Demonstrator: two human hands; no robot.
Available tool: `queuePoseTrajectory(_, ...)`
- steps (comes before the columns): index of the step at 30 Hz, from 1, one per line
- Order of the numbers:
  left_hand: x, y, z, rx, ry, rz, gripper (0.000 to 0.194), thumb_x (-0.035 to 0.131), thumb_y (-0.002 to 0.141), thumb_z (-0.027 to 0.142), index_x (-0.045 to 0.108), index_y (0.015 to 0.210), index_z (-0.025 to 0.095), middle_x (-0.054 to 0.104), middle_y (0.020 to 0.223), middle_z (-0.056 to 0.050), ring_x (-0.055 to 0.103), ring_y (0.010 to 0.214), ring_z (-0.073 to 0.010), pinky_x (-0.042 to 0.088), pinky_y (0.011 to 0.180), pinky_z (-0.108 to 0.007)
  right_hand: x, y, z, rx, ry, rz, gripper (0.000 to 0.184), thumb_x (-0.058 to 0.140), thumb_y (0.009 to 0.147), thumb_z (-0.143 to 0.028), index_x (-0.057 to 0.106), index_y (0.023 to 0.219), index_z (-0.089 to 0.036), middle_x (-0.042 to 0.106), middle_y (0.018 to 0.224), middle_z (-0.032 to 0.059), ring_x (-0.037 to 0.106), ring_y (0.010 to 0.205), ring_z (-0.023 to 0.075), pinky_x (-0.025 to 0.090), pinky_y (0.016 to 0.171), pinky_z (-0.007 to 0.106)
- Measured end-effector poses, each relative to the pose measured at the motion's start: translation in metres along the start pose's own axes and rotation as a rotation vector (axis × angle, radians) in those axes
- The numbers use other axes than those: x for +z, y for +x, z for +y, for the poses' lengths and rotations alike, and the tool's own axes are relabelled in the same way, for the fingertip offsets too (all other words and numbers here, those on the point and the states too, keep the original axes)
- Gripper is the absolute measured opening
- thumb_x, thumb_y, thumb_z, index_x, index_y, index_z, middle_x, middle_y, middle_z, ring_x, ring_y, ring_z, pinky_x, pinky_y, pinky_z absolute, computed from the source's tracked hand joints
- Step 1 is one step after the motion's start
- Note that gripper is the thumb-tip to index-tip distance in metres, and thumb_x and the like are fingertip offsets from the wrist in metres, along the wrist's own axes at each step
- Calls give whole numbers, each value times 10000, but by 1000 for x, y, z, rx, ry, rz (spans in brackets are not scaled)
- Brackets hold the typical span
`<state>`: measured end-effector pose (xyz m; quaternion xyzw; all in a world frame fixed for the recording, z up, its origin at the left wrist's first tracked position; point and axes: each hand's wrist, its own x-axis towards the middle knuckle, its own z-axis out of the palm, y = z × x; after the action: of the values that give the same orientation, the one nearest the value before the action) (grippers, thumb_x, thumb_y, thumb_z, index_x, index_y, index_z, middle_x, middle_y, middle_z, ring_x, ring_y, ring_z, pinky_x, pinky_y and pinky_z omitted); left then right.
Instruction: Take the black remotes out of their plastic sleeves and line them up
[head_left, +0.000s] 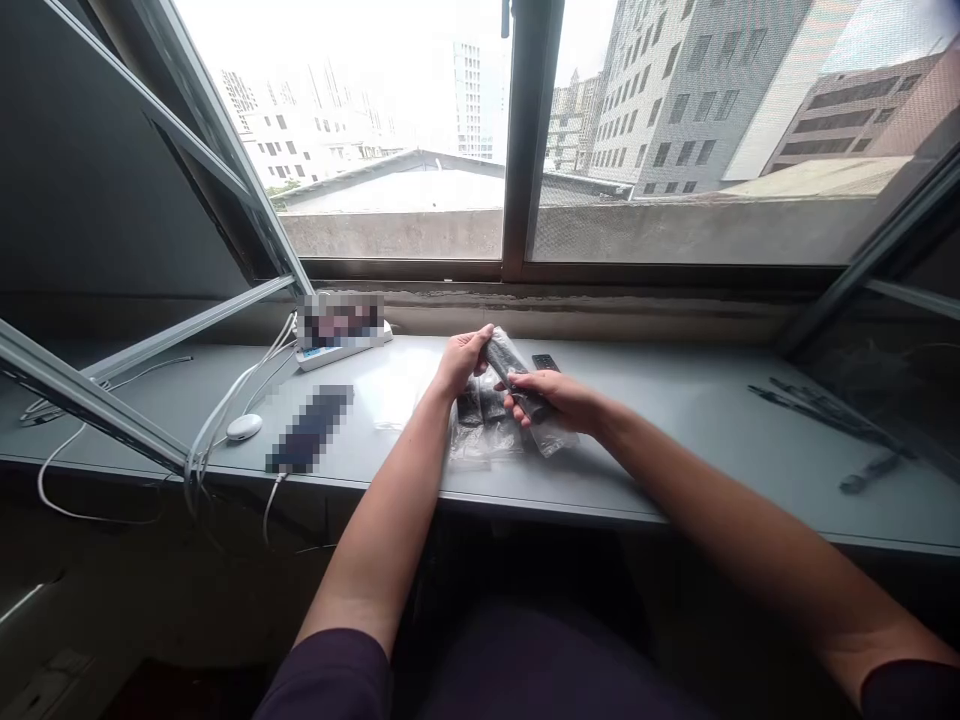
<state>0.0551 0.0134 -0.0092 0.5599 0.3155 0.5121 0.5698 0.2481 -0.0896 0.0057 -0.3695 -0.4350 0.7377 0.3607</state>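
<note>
Both hands hold a bagged piece (510,362) up over the table (690,420).
I see the piece, dark in clear film, slanting between the hands above a heap of other bags (480,440). The left hand (466,360) pinches its far end, fingers narrow; the right hand (551,393) is curled about the nearer end, thumb on top. I can't tell whether the bag is open. In my judgement, a light left pinch and a firm right grip would steady it best: loose film may slip, so I'd grip the piece through it and work clear of the heap. Just beyond the right hand lies a remote (545,361); well to the left, a blurred-out phone (309,430), a white puck (244,427) and a power strip (346,350).
</note>
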Motion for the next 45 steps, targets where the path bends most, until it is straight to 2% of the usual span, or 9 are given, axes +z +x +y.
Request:
queuePoseTrajectory(4,-2,-2,4,38,-79,3,556,759,935,675,630,724,178,575,594,-2,502,461,-77,315,434,-223,0,-2,-1,-55,0,-35,170,695,1084,-273,749,1055,-115,768,877,100,704,643,157,635,554,239)
queuePoseTrajectory(7,-4,-3,5,-6,-80,-92,578,683,974,697,632,737,172,596,605,-20,518,463,-85,291,426,-222,1,-3,-2,-80,12,-80,193,685,1093,-282,751,1114,-102,763,883,88,706,644,153,635,562,241)
queuePoseTrajectory(13,-3,-1,2,27,79,-86,584,807,891,678,628,684,162,576,550,-18,494,430,-83,280,424,-233,-1,-1,-2,-28,13,-47,183,624,1112,-219,753,1097,-90,779,909,106,728,671,154,664,607,247)
queuePoseTrajectory(18,0,1,1,80,100,-19,636,795,883,719,517,624,209,434,464,52,351,372,-57,189,409,-253,-1,0,-3,-9,1,-32,259,561,1153,-255,756,1108,-91,766,875,100,712,636,150,638,561,233)
queuePoseTrajectory(22,1,0,1,27,137,-91,714,714,929,757,403,554,235,359,422,54,269,363,-48,127,424,-275,1,-2,-4,-63,13,-42,299,524,1171,-280,752,1089,-106,755,865,91,699,622,145,623,554,228)
queuePoseTrajectory(25,1,1,1,16,141,-111,711,743,903,753,423,541,232,382,436,47,290,380,-51,144,428,-272,2,-2,-6,-55,6,-25,298,513,1174,-280,748,1088,-117,772,881,101,715,635,152,641,579,234)
queuePoseTrajectory(32,1,1,-1,94,219,-8,737,701,891,814,450,527,224,429,420,29,348,379,-67,209,441,-264,1,-1,-6,-26,-33,17,225,592,1133,-226,756,1025,-114,799,899,124,740,644,160,669,601,244)
queuePoseTrajectory(38,3,-7,7,-47,151,-163,715,685,896,826,521,571,210,445,467,23,352,403,-71,175,447,-273,-4,-1,-5,-87,-37,12,208,609,1124,-231,760,1042,-115,790,883,123,739,631,167,659,594,259)
queuePoseTrajectory(45,2,-1,0,48,236,-9,719,702,909,782,490,530,208,521,442,-15,349,384,-60,194,445,-254,-6,2,-4,-66,-24,27,188,620,1113,-218,757,1127,-90,786,914,121,759,656,172,671,596,265)
